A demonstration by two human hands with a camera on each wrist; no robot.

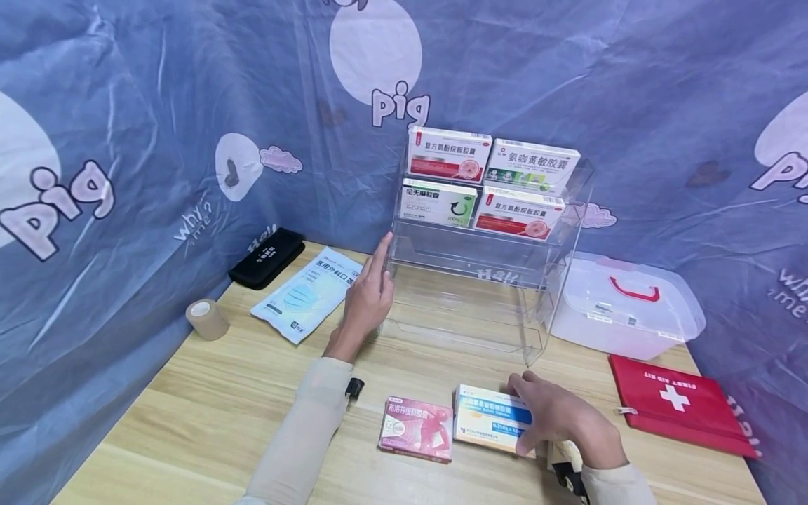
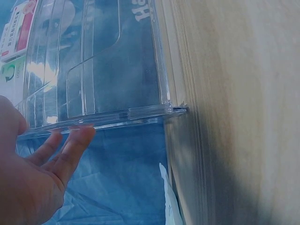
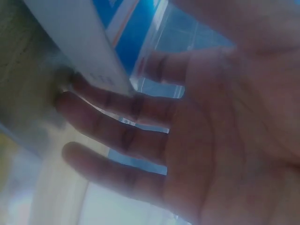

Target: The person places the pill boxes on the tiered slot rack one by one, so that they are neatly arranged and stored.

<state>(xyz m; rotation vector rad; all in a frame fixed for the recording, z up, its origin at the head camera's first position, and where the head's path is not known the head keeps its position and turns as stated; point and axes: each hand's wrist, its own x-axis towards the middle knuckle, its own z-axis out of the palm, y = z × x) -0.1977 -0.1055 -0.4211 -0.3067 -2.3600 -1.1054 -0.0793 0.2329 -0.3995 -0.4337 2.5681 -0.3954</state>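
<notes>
My left hand [image 1: 369, 298] touches the left side of a clear acrylic display rack [image 1: 467, 275], its fingers fairly straight along the panel. In the left wrist view the fingertips [image 2: 84, 133] lie against the panel's edge. The rack's upper tiers hold several medicine boxes, such as a red and white box [image 1: 448, 156] and a green and white box [image 1: 532, 167]. At the front of the table, my right hand [image 1: 562, 414] grips a blue, white and orange medicine box [image 1: 482, 414] by its right end, thumb on the near edge. A pink medicine box [image 1: 416, 429] lies just left of it.
Left of the rack are a mask packet [image 1: 309, 291], a black zip case [image 1: 268, 258] and a roll of tan tape [image 1: 207, 320]. To the right stand a translucent lidded bin [image 1: 621, 308] and a red first aid pouch [image 1: 688, 410]. Blue printed cloth [image 1: 158, 105] hangs behind the table.
</notes>
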